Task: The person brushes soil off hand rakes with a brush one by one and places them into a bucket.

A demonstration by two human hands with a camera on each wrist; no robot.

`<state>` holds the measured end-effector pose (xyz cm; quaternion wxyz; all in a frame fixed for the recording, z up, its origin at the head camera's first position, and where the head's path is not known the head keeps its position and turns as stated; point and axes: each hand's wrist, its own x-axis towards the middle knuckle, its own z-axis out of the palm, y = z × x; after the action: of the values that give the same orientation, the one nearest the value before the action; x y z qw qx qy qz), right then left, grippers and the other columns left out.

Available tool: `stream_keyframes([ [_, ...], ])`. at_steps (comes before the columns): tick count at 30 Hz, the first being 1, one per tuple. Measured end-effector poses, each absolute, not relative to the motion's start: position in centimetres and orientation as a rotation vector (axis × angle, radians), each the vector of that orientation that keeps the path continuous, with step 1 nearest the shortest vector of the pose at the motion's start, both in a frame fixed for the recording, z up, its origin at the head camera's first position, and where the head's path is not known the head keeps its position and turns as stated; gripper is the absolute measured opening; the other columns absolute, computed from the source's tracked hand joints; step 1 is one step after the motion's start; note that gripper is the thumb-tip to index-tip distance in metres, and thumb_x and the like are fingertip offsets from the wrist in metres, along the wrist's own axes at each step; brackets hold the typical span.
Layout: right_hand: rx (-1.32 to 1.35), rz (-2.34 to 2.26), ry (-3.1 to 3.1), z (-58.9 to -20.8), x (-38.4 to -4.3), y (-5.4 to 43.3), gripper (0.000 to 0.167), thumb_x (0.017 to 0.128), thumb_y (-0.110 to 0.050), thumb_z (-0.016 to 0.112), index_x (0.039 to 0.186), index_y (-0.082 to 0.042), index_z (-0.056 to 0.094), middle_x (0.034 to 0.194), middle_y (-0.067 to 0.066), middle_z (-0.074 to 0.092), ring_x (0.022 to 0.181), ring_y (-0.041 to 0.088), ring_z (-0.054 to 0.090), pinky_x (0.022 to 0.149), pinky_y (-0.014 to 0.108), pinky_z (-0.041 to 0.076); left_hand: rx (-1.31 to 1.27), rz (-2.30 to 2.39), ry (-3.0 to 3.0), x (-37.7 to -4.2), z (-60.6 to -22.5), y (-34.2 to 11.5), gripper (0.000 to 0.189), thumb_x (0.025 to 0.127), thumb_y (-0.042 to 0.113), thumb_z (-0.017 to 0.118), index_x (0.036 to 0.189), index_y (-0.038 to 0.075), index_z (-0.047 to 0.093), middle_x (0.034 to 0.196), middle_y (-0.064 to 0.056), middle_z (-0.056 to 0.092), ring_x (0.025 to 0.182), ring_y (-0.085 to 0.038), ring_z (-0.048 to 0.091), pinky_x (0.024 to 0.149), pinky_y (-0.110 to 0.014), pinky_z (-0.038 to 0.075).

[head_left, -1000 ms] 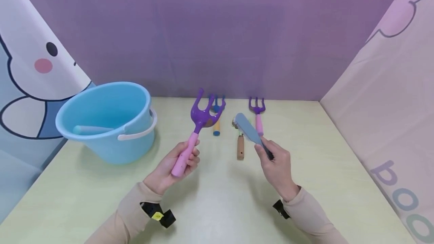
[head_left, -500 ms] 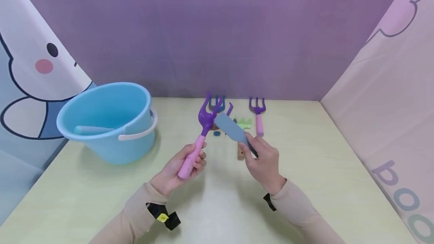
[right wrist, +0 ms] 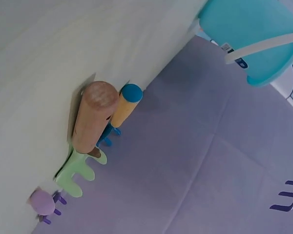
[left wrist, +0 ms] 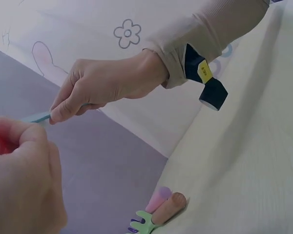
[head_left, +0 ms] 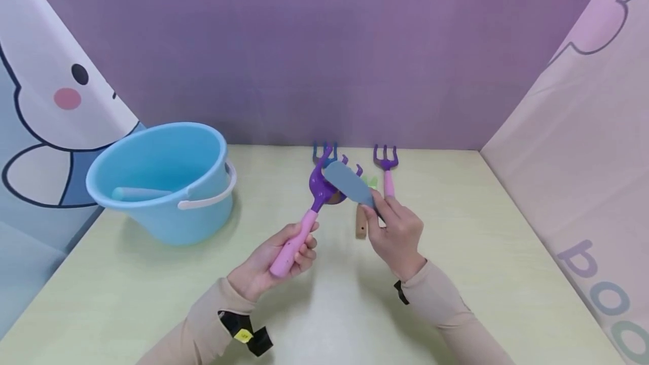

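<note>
My left hand (head_left: 274, 255) grips the pink handle of a purple three-tined hand fork (head_left: 319, 189), tines pointing away and up to the right. A brown patch shows on the fork's head. My right hand (head_left: 400, 235) pinches the dark handle of a flat blue-grey brush (head_left: 350, 183), whose far end overlaps the fork's head in the head view. The brush's underside is hidden there. In the left wrist view the brush appears as a thin teal edge (left wrist: 38, 117) between both hands. Both tools are held above the table.
A light blue bucket (head_left: 198, 221) with a white handle stands at the left, a pale cylindrical object (head_left: 139, 194) inside. On the table behind my hands lie a blue fork with a yellow handle (right wrist: 123, 111), a green rake with a wooden handle (right wrist: 92, 117), and another purple fork (head_left: 387, 162).
The brush has moved left from beside the fork to over its head. The fork has shifted right and slightly lower, its head turning. Over the last half second both hands have moved only a little.
</note>
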<state>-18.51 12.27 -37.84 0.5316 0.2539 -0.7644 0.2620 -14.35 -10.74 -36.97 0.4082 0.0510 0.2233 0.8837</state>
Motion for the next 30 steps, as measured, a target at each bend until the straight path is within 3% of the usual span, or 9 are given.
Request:
stream_keyframes([
  [11,0.692,0.957,-1.784,-38.2,-17.8,12.2,0.037,0.092,-0.026,0.053,0.104,0.008,0.064,0.069,0.014,0.060,0.052,0.012,0.046,0.046,0.015,0.040,0.098,2.292,0.511,-14.1,-37.0,-10.2,0.025,0.095,0.024,0.046,0.117,0.011,0.048,0.088,-0.003,0.058,0.073,-0.008,0.053,0.065,-0.013,0.046],
  [18,0.752,0.938,-1.788,-38.4,-17.5,11.1,0.036,0.093,-0.024,0.052,0.102,0.010,0.064,0.060,0.006,0.048,0.047,0.009,0.037,0.041,0.016,0.031,0.137,2.283,0.488,-14.1,-36.6,-9.4,0.023,0.095,0.024,0.047,0.114,0.011,0.051,0.088,-0.003,0.057,0.073,-0.008,0.052,0.065,-0.013,0.046],
  [30,0.626,0.883,-1.836,-37.5,-17.7,10.0,0.038,0.092,-0.027,0.053,0.101,0.007,0.066,0.056,0.007,0.048,0.043,0.012,0.036,0.040,0.018,0.028,0.127,2.296,0.607,-13.7,-36.3,-8.6,0.022,0.095,0.026,0.048,0.112,0.012,0.052,0.085,0.001,0.058,0.070,-0.007,0.052,0.063,-0.012,0.046],
])
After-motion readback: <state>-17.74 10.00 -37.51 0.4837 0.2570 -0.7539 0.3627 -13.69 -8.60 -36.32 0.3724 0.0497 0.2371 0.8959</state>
